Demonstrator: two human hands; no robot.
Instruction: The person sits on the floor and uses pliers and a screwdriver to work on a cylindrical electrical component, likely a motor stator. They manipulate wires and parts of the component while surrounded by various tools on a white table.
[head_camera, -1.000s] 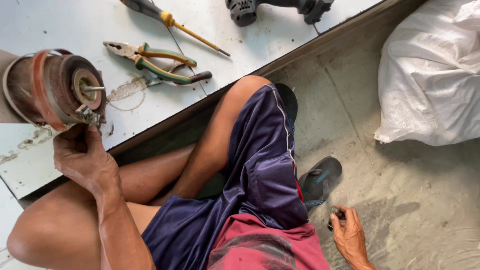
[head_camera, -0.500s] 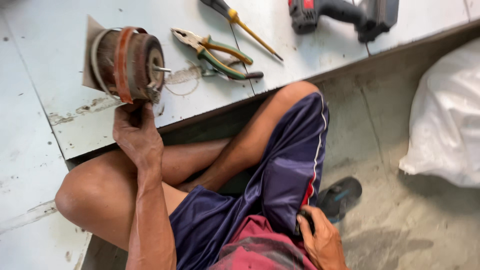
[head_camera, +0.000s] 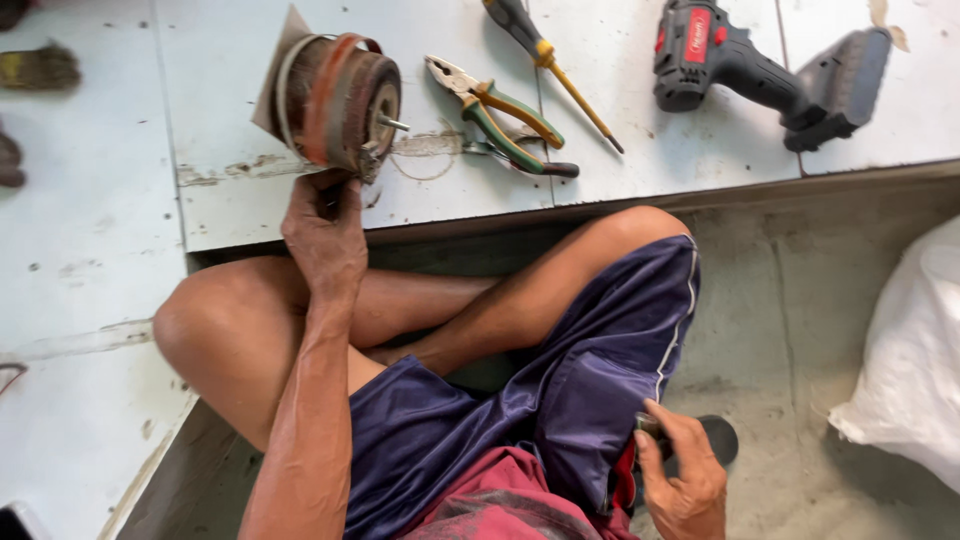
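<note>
My left hand (head_camera: 325, 235) grips the lower edge of a rusty round motor part (head_camera: 335, 100) with a short shaft, which rests on its side on the white tiled ledge (head_camera: 120, 250). Down by my hip, my right hand (head_camera: 685, 480) is closed around a small dark object (head_camera: 650, 428), close to a black sandal (head_camera: 718, 438). I sit cross-legged in dark blue shorts on the concrete floor.
Green-handled pliers (head_camera: 495, 115), a yellow-shafted screwdriver (head_camera: 550, 60) and a black and red cordless drill (head_camera: 760, 70) lie on the ledge right of the motor part. A white sack (head_camera: 910, 370) sits at the right. Worn gloves (head_camera: 35, 70) lie at the far left.
My right hand has come in from the floor to my hip with the small dark object. The view has shifted, and the left hand stays on the motor part.
</note>
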